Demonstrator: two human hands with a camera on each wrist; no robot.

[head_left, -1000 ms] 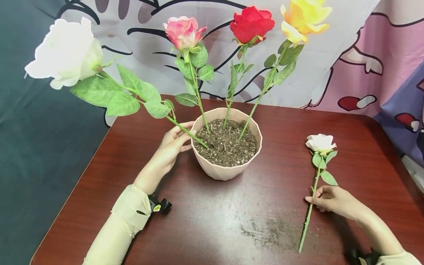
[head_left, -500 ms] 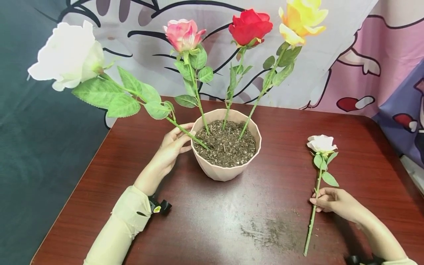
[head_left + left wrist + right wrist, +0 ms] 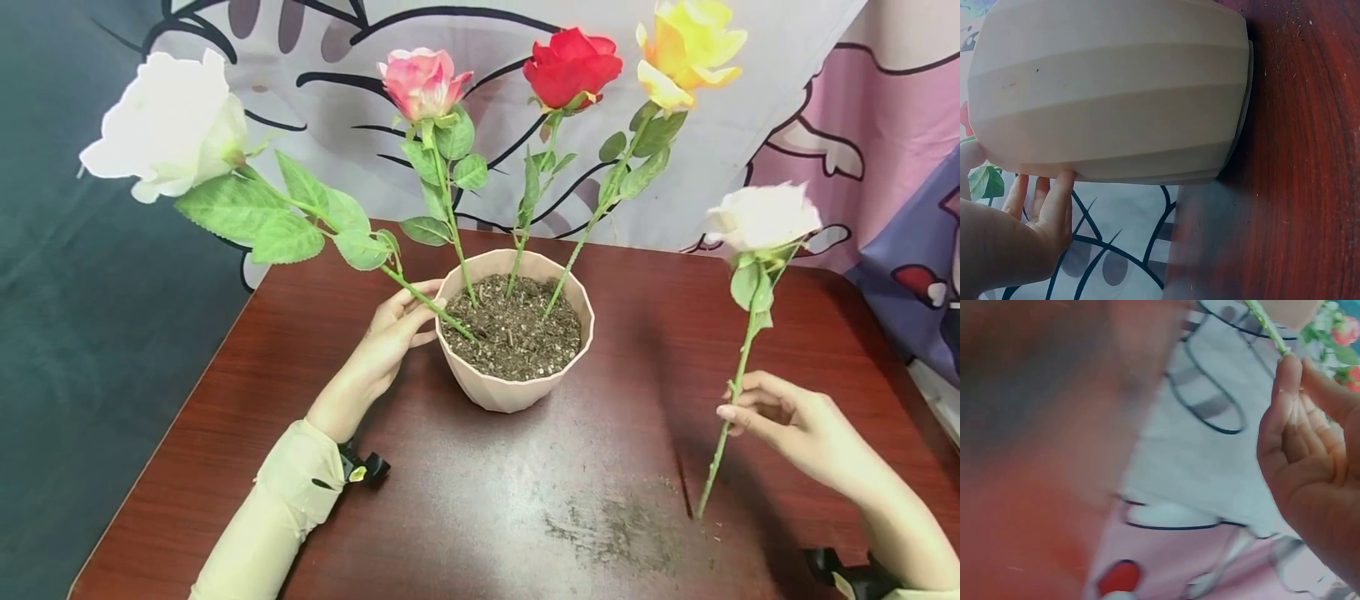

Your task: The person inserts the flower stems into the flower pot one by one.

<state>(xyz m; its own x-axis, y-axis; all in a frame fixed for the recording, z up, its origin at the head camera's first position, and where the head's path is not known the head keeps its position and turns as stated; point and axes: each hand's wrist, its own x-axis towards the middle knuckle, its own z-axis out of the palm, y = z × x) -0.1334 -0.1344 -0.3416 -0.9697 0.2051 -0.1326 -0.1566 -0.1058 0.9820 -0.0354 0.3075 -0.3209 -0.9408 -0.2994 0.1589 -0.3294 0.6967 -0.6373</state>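
Note:
In the head view a pale pink faceted flowerpot (image 3: 501, 396) full of dark soil stands on the table. My left hand (image 3: 386, 337) rests against its left side, with the thumb at the rim. The left wrist view shows straight fingers (image 3: 1057, 200) touching the pot wall (image 3: 1116, 112). My right hand (image 3: 798, 425) pinches a white rose (image 3: 765, 218) by the middle of its green stem, between thumb and fingers. The rose is raised and nearly upright, its bloom at the top. In the right wrist view only a piece of the stem (image 3: 1266, 326) shows at the fingertips.
Planted in the soil are a large white rose (image 3: 176, 125) leaning left, a pink rose (image 3: 425, 83), a red rose (image 3: 572, 68) and a yellow rose (image 3: 686, 54). Spilled soil (image 3: 626, 529) lies on the table's front. A cartoon-printed cloth (image 3: 315, 150) hangs behind.
My right hand has lifted the white rose off the tabletop; its bloom has risen and the stem tilts up. My left hand stays on the pot.

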